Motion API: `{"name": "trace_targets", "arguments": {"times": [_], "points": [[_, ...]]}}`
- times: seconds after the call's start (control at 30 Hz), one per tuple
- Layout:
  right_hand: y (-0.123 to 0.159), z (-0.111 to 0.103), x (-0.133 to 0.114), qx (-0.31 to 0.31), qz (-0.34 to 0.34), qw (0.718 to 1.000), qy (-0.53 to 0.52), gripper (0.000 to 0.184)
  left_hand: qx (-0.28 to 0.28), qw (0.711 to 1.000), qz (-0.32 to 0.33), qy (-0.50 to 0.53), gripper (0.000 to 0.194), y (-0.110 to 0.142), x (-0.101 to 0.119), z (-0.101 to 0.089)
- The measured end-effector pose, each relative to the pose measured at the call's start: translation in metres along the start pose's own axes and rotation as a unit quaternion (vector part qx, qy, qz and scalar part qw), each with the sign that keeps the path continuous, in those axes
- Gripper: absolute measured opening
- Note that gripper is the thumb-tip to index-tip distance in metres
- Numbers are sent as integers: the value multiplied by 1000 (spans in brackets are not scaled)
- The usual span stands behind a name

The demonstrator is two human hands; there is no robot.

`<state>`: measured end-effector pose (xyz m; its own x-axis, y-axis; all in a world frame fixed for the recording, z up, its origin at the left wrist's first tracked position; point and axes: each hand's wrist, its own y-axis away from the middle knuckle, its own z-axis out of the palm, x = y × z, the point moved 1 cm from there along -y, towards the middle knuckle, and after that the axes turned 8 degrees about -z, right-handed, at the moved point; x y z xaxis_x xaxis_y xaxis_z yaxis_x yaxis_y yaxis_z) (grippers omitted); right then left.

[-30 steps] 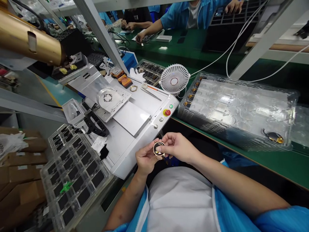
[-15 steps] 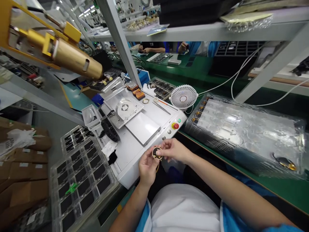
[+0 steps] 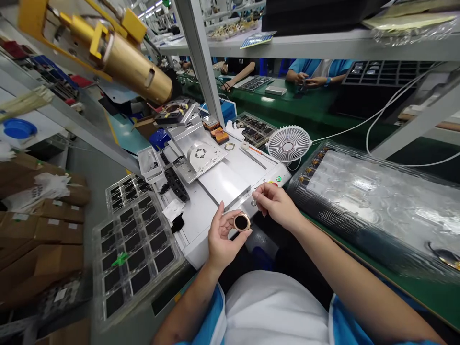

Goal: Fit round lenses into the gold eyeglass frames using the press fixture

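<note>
A round gold-rimmed ring (image 3: 241, 222) with a dark centre is held in the person's left hand (image 3: 223, 237), gripped at its edge between thumb and fingers, dark face up. The right hand (image 3: 276, 206) is apart from it, just up and to the right, with its fingertips drawn into a narrow pinch (anything tiny between them would be too small to tell).

Both hands are over the near edge of a white bench machine (image 3: 196, 251). The right hand partly blocks its control panel, and a red stop button (image 3: 272, 184) barely shows past the fingers. On the machine's top lie a slanted steel plate (image 3: 224, 184), a perforated jig plate (image 3: 199, 155) with a round disc, a loose gold ring (image 3: 229, 146) and tweezers (image 3: 253, 157), with a small white fan (image 3: 288, 144) behind them.

To the left stand clear trays of black pads (image 3: 134, 254), with cardboard boxes (image 3: 43, 239) beyond. To the right lies a stack of clear blister trays (image 3: 373, 201). A gold cylinder (image 3: 138, 69) hangs above at upper left, and a metal upright (image 3: 199, 57) stands between the machine and a co-worker (image 3: 316, 72) at the far bench.
</note>
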<state>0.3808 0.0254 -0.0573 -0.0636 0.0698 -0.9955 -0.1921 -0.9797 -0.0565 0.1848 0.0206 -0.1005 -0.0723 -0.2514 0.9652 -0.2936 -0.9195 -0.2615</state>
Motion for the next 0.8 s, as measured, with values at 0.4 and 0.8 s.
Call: {"name": "trace_targets", "arguments": {"times": [0.4, 0.8], "points": [[45, 10, -10, -34, -42, 997, 64, 29, -13, 996, 60, -70, 83, -3, 7, 13], [42, 20, -1, 6, -67, 993, 96, 15, -2, 991, 53, -119, 70, -1, 3, 6]]}}
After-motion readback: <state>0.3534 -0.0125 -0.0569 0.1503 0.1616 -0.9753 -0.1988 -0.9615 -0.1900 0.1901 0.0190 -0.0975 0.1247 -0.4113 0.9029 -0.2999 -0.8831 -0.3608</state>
